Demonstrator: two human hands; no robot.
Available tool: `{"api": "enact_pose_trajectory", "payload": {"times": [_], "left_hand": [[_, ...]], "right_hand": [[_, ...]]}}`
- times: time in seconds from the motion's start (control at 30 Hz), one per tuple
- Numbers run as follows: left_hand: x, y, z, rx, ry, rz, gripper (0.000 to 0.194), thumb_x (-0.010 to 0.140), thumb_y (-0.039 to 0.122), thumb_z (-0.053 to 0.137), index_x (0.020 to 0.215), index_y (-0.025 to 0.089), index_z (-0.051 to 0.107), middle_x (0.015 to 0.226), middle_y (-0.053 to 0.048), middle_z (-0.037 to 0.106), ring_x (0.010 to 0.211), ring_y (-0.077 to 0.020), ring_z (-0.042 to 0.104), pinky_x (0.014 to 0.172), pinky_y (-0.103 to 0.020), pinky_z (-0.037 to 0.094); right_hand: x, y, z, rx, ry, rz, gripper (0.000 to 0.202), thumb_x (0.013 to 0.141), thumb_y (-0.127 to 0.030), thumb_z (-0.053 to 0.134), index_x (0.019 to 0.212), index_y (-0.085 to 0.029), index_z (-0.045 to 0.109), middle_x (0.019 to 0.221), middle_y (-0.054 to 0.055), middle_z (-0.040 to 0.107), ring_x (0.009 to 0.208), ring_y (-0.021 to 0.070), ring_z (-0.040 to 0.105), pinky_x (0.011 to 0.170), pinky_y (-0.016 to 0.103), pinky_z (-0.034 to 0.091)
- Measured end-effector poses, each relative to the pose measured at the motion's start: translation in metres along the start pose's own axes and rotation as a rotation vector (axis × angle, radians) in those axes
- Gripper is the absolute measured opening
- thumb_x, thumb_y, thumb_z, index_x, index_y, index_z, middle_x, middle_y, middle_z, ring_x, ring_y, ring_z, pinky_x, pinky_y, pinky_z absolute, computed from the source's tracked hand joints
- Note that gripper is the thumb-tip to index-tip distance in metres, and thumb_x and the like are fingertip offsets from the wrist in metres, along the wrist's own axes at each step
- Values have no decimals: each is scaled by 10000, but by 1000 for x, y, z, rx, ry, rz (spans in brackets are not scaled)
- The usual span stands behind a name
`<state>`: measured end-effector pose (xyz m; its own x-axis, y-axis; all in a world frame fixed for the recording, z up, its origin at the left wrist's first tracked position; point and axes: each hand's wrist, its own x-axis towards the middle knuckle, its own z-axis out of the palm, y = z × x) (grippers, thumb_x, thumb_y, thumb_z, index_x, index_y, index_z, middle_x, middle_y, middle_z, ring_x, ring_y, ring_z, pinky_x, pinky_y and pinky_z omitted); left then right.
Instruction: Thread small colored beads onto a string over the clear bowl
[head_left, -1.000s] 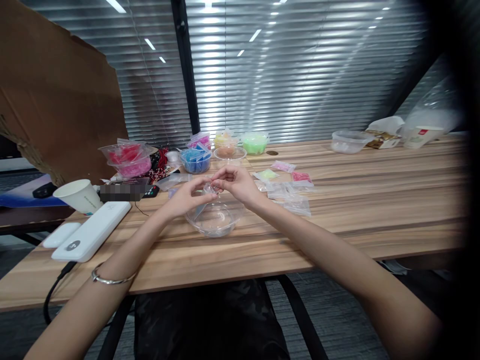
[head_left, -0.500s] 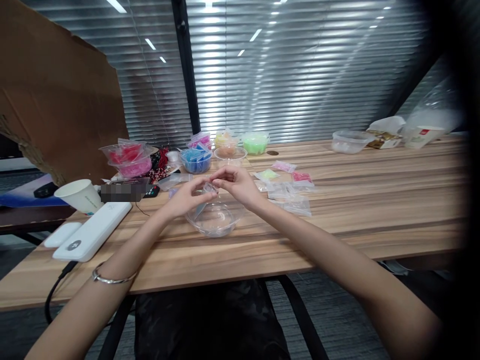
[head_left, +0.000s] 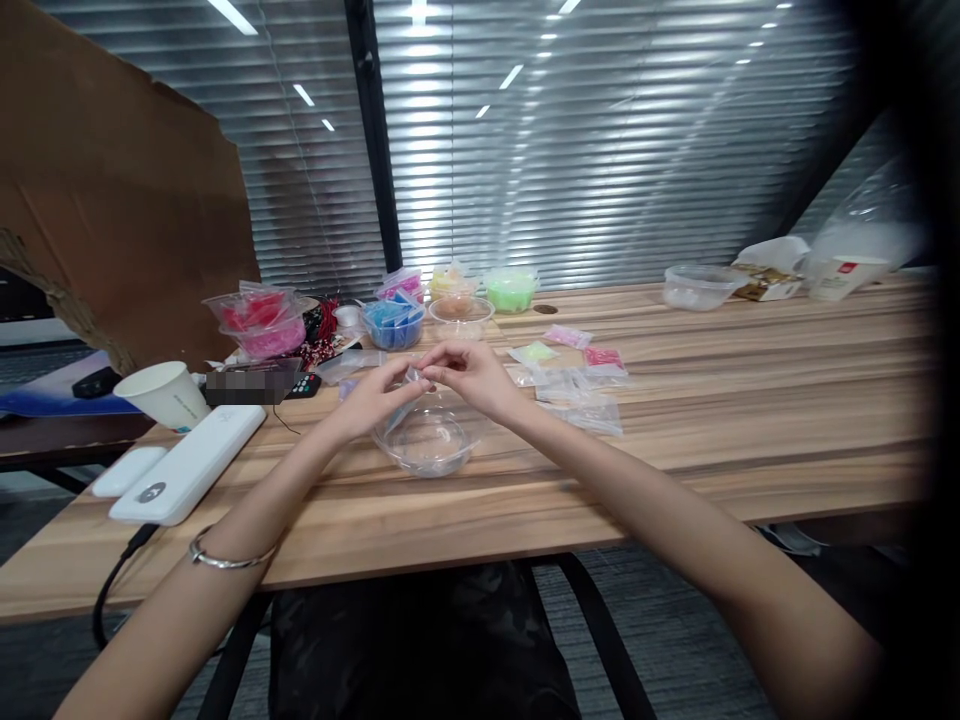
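Above a clear plastic bowl [head_left: 431, 455], my left hand [head_left: 375, 398] grips a small clear plastic bag [head_left: 405, 405] between thumb and fingers. The bag hangs slanted over the bowl's left rim. My right hand [head_left: 476, 378] pinches the upper edge of the same bag, its fingertips close to the left thumb. What the bag contains is too small to make out. To the right of my hands lie flat bags: a pale green one [head_left: 537, 352], a pink one [head_left: 568, 336], a red one [head_left: 604, 357] and a clear one [head_left: 589, 410].
Bowls of blue packets [head_left: 394, 325], green pieces [head_left: 511, 290] and red and pink packets [head_left: 262, 320] stand at the back. A paper cup [head_left: 161, 392] and a white power bank [head_left: 191, 465] are at left. A clear tub [head_left: 697, 287] sits at far right.
My right fingers have shifted slightly on the bag's top edge, closer to my left thumb. The bowl and the other things stay in place; the view has moved a little.
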<state>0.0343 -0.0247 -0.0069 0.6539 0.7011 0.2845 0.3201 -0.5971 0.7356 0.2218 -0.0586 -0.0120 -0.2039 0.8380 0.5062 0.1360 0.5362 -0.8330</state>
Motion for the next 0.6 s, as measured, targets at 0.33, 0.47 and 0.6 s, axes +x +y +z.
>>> {"api": "enact_pose_trajectory", "payload": {"times": [0.33,0.47,0.6], "left_hand": [[0,3,0,-14,-26,-3,455,864,487,555,1231,219,558,1301,-72,572,1222,-251,509,1060,-398,372],[0,1,-1,-11,-20,4,453,866,491,549,1225,215,563,1285,-73,581,1212,-250,516,1060,-399,372],[0,1,-1,-12,-15,1,453,868,494,545,1229,221,565,1314,-68,566,1219,-250,510,1061,-398,372]], "right_hand": [[0,-1,0,-9,10,31,143,816,-271,633,878,-151,681,786,36,680,733,151,633,682,281,500],[0,1,0,-24,11,3,143,812,-254,637,891,-157,706,848,48,700,780,160,642,728,297,506],[0,0,0,-58,19,-6,161,815,-260,639,917,-163,718,884,54,707,797,162,640,738,299,504]]}}
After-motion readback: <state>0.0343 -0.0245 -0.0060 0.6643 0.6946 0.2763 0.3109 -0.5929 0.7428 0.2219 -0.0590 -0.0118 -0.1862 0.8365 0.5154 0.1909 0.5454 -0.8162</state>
